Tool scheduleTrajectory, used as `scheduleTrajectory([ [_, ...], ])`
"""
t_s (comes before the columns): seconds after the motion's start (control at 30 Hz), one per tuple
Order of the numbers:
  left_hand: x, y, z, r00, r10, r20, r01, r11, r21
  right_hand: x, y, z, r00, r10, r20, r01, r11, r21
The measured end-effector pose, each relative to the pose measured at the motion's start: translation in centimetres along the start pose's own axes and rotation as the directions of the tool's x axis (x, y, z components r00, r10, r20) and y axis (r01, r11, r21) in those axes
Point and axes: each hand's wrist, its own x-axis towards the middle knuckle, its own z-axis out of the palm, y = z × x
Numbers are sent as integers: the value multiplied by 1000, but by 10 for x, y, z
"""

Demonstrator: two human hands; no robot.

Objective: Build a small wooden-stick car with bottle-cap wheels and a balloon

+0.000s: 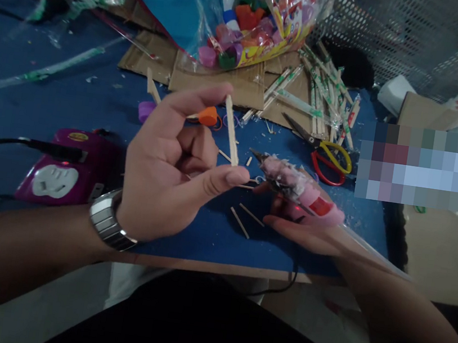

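Observation:
Between thumb and index fingertip, my left hand [175, 158] pinches a short wooden stick [231, 132] by its two ends, raised over the table. My right hand [305, 233] is wrapped round a pink hot glue gun [314, 200]. Its dark nozzle points left, close to the stick but apart from it. Glue residue clings round the gun's front, and a clear glue stick [371, 253] trails from its rear. Below, two thin cut sticks [239, 222] lie on the blue table. Behind my left hand are an orange cap [208, 116] and a purple cap [146, 111].
A purple power strip [71, 166] with cables sits at left. Scissors [321, 150] with red and yellow handles lie beyond the glue gun. Several wrapped chopsticks [323, 94] rest on cardboard [219, 84]. A plastic bag of coloured pieces [249, 27] stands at the back.

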Motion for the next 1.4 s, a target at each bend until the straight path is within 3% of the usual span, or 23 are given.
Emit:
scheduleTrajectory([
  [0.13, 5, -19, -5, 998, 47, -43, -48, 999, -21, 1, 6, 2, 993, -99, 60, 109, 973, -205],
  [0.27, 11, -23, -12, 995, 101, -7, -102, 995, -24, 5, 1, 5, 961, -249, 124, 263, 958, -114],
  [0.43, 17, -22, -17, 994, 101, -32, -102, 994, -28, 6, -12, 8, 953, -194, 233, 229, 964, -134],
  [0.57, 19, -21, -18, 996, 72, -61, -73, 997, -21, 6, -20, 7, 927, -234, 293, 277, 954, -114],
  [0.73, 23, -21, -15, 990, 125, -67, -127, 992, -18, 7, -22, 6, 924, -205, 323, 254, 960, -115],
  [1.0, 21, -26, -16, 986, 148, -80, -147, 989, 19, 9, -21, 5, 894, -215, 393, 315, 926, -209],
  [1.23, 14, -8, -10, 997, 10, -75, -10, 1000, 11, 9, -18, 8, 910, -218, 352, 278, 952, -127],
  [1.4, 14, -4, -7, 995, 17, -95, -13, 999, 39, 9, -5, 6, 946, -270, 178, 293, 949, -118],
])
